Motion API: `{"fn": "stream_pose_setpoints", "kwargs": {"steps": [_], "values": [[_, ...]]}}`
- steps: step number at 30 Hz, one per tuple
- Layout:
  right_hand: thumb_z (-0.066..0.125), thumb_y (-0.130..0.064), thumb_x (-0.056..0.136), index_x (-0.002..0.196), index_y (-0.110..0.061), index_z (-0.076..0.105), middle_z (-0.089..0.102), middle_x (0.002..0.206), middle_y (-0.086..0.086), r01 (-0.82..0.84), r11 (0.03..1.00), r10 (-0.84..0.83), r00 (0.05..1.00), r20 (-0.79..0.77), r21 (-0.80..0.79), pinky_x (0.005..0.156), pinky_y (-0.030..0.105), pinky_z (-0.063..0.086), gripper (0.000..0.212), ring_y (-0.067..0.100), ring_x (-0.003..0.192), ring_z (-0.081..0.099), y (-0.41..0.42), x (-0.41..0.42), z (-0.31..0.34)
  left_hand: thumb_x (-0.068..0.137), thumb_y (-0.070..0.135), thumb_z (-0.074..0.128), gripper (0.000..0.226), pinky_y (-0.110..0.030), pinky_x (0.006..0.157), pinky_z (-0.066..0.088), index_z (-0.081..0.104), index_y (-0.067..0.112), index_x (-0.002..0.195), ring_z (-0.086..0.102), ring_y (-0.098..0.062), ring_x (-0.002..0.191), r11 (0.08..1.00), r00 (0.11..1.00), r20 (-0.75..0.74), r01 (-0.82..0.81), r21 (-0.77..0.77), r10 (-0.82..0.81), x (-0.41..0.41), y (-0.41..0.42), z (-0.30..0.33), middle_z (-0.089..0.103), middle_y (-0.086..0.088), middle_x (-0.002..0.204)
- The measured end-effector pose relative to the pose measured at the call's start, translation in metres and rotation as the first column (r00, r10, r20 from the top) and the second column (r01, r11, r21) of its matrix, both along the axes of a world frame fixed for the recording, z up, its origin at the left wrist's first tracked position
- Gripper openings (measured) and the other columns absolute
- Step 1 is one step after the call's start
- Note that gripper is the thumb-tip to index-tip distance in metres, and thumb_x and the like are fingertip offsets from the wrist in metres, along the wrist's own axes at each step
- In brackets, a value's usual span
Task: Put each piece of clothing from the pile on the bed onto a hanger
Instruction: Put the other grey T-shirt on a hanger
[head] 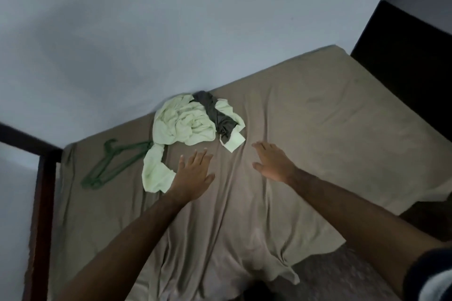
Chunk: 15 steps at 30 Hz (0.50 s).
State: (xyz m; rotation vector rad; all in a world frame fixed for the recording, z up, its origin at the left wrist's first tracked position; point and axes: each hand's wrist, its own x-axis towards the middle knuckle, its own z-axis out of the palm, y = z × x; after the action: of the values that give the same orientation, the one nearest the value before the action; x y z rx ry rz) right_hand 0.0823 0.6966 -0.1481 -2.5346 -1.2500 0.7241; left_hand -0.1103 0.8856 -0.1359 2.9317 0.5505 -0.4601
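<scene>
Both the left hand (193,173) and the right hand (274,161) reach with fingers spread wide and empty toward the pale green garment (181,127) tangled with a dark grey garment (215,115) on the bed (318,117), green hangers (110,161) just left; nothing looks hung yet, so next comes gripping one piece.

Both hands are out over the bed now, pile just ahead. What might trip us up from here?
1. The dark garment lies tangled in the pale green garment; lifting one may drag the other.
2. A green sleeve covers one end of the hangers, so they may snag.
3. Left hand and right hand hold nothing yet.
</scene>
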Motion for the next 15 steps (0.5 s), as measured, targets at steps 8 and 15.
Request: {"fn": "stream_pose_setpoints", "kwargs": {"steps": [8,15], "values": [[0.057,-0.028,0.097,0.145,-0.011,0.04,0.041,0.147,0.011,0.157,0.985,-0.147,0.981,-0.129,0.073,0.107,0.045,0.039,0.054,0.034,0.132,0.042,0.052,0.089,-0.054,0.102,0.041,0.044,0.058,-0.056,0.121,0.015,0.028,0.021,0.154,0.015,-0.029,0.153,0.995,0.993,-0.075,0.097,0.025,-0.095,0.105,0.074,-0.061,0.019,-0.004,0.165],[0.056,-0.025,0.096,0.14,-0.008,0.045,0.049,0.139,0.014,0.238,0.952,-0.211,0.966,-0.152,0.19,0.106,0.044,0.038,0.049,0.036,0.126,0.048,0.099,0.131,-0.111,0.099,0.038,0.049,0.05,-0.046,0.111,0.036,0.039,0.021,0.145,0.037,-0.027,0.141,0.975,0.979,-0.101,0.186,0.117,-0.175,0.199,0.144,-0.106,0.033,-0.003,0.157]]}}
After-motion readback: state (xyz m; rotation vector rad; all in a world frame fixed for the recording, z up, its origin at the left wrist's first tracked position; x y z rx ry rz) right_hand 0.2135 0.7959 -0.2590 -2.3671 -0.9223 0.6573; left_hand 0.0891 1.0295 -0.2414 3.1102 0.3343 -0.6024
